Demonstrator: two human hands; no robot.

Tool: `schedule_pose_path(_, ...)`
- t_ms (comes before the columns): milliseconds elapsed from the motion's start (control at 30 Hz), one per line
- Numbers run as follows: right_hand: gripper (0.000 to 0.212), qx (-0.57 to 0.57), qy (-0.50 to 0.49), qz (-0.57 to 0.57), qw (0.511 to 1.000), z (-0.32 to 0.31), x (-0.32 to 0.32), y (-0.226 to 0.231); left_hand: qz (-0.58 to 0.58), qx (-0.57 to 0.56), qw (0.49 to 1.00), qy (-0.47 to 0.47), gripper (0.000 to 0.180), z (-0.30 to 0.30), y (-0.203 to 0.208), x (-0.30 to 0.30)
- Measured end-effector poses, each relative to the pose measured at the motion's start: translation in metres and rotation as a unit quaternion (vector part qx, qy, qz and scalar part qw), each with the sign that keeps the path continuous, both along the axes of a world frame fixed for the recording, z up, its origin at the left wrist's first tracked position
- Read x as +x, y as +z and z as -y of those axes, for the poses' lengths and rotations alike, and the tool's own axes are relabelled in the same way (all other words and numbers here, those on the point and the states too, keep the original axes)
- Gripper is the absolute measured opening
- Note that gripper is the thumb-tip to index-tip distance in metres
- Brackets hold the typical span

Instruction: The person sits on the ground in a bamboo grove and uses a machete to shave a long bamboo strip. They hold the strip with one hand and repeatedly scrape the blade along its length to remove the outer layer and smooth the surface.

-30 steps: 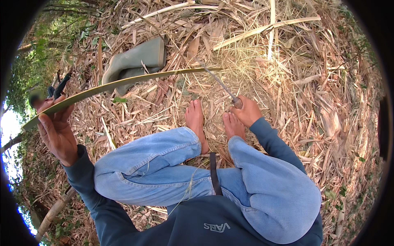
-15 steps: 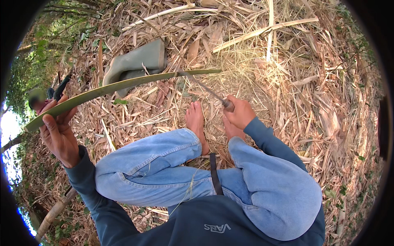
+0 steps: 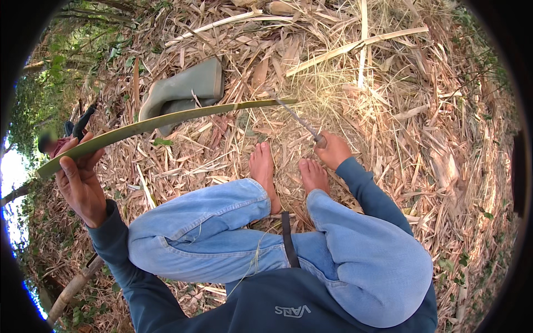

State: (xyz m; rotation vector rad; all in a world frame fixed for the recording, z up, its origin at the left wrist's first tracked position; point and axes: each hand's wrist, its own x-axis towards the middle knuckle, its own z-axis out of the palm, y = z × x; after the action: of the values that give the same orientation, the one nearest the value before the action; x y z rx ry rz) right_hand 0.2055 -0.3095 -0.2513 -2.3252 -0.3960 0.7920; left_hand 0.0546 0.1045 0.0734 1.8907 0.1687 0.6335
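A long, curved green bamboo strip [image 3: 183, 115] spans from the left side to past the middle of the view. My left hand [image 3: 83, 180] pinches its near end between thumb and fingers. In my right hand [image 3: 333, 150] is the handle of a knife [image 3: 297, 117], its narrow blade slanting up and to the left. The blade meets the strip, or crosses it, close to the strip's far end. Most of the handle is hidden inside my fist.
A pair of green rubber boots [image 3: 186, 86] lies behind the strip. Pale bamboo slats [image 3: 355, 50] and thin shavings [image 3: 322, 91] rest on dry leaves. My bare feet [image 3: 264, 169] are below the blade. Another person [image 3: 58, 141] is at the far left, near a wooden pole [image 3: 72, 291].
The knife has slid to the right along the strip toward its far end, and my right hand has shifted slightly right and down. My left hand keeps its grip.
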Motion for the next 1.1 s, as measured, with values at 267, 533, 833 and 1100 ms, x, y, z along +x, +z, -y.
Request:
schedule_pose_path(267, 0.028, -0.027, -0.037, -0.048, 0.998, 0.020, 0.005, -0.032, 0.002, 0.012, 0.999, 0.048, 0.042, 0.005, 0.001, 0.007)
schedule_pose_path(533, 0.030, -0.057, -0.051, -0.050, 0.996, 0.028, 0.014, -0.043, -0.013, 0.086, 0.988, 0.127, 0.039, 0.014, 0.001, 0.011)
schedule_pose_path(833, 0.039, 0.030, -0.106, -0.104, 0.989, 0.022, -0.007, -0.051, 0.051, 0.007, 0.999, 0.011, 0.038, 0.020, 0.003, 0.018)
schedule_pose_path(1100, 0.037, 0.111, -0.080, -0.072, 0.988, -0.011, -0.010, 0.002, 0.062, 0.012, 0.998, -0.003, 0.024, 0.011, 0.002, 0.011)
